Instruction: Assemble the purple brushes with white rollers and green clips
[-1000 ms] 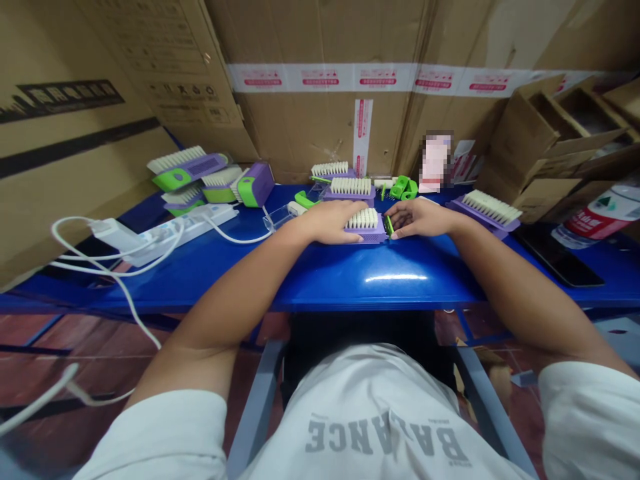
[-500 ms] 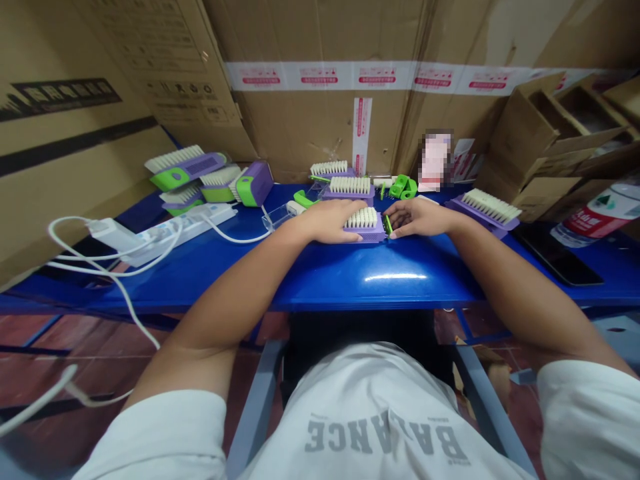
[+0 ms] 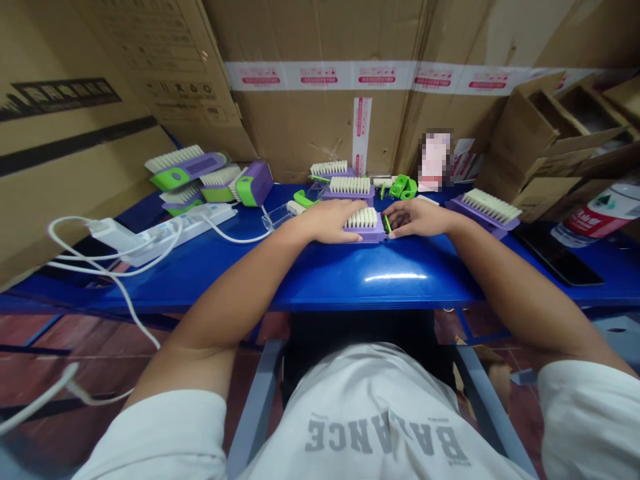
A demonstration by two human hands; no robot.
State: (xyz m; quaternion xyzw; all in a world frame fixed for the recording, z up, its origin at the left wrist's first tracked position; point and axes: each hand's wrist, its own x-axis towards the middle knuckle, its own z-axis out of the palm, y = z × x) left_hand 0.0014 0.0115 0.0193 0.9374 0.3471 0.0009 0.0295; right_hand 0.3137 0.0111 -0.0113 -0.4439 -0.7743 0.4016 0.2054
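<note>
A purple scrub brush (image 3: 367, 233) lies bristles up on the blue table. Wrapped over its left part, my left hand (image 3: 333, 221) is closed, thumb along the near side. At the brush's right end my right hand (image 3: 415, 219) is closed with its fingertips on a small green end piece (image 3: 387, 224). This piece stands close against the end of the brush; whether it is joined to it I cannot tell. Just behind lies another purple brush (image 3: 350, 188), with one more brush (image 3: 329, 169) behind that. Loose green parts (image 3: 404, 187) lie beyond my right hand.
On the left are several purple-green brushes (image 3: 187, 167) and a white power strip (image 3: 173, 233) with cables. To the right lie a purple brush (image 3: 487, 212), a dark phone (image 3: 557, 257) and a water bottle (image 3: 595, 217). Cardboard boxes (image 3: 320, 127) stand along the table's back.
Both hands stay at the same brush. The green piece in my right fingers sits very slightly closer to the brush's end.
</note>
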